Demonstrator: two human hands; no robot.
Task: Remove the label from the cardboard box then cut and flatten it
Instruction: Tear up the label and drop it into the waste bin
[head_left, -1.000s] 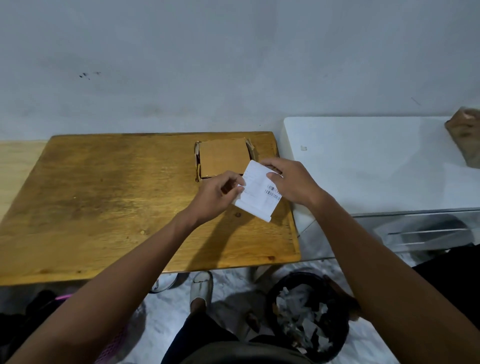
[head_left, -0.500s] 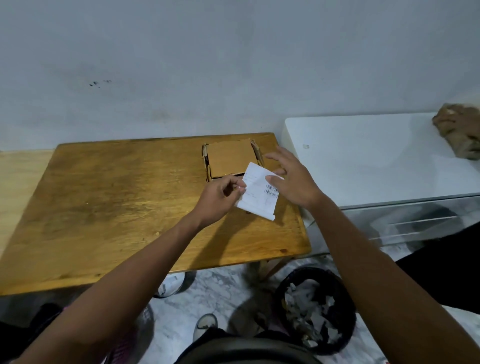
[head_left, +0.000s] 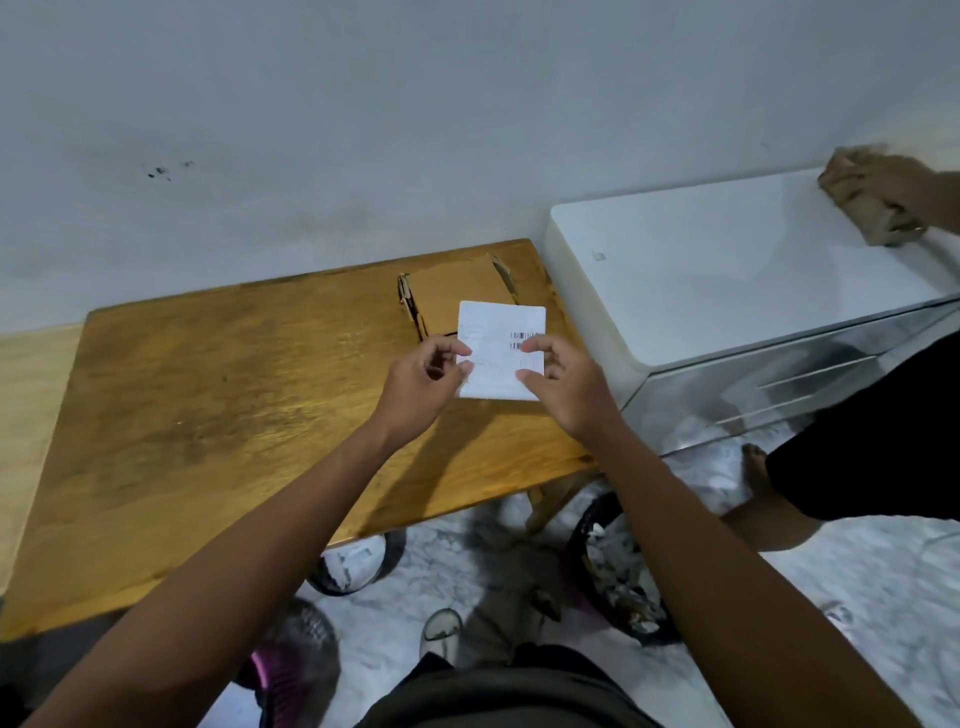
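Observation:
A small brown cardboard box (head_left: 457, 293) lies on the far right part of the wooden table (head_left: 218, 415), near the wall. In front of it I hold a white label (head_left: 498, 358) with barcodes, off the box and above the table. My left hand (head_left: 423, 387) pinches the label's left edge between thumb and fingers. My right hand (head_left: 563, 382) grips its right edge, the fingers covering part of the print.
A white cabinet (head_left: 727, 280) stands right of the table; another person's hand (head_left: 883, 192) rests on a brown object at its far right. A black bin (head_left: 618, 571) with paper scraps sits on the marble floor under the table's right corner, with shoes (head_left: 441, 626) nearby.
The label has turned from tilted to nearly square in my hands and sits a little higher over the box. My view shifted and the other person's hand came further into view.

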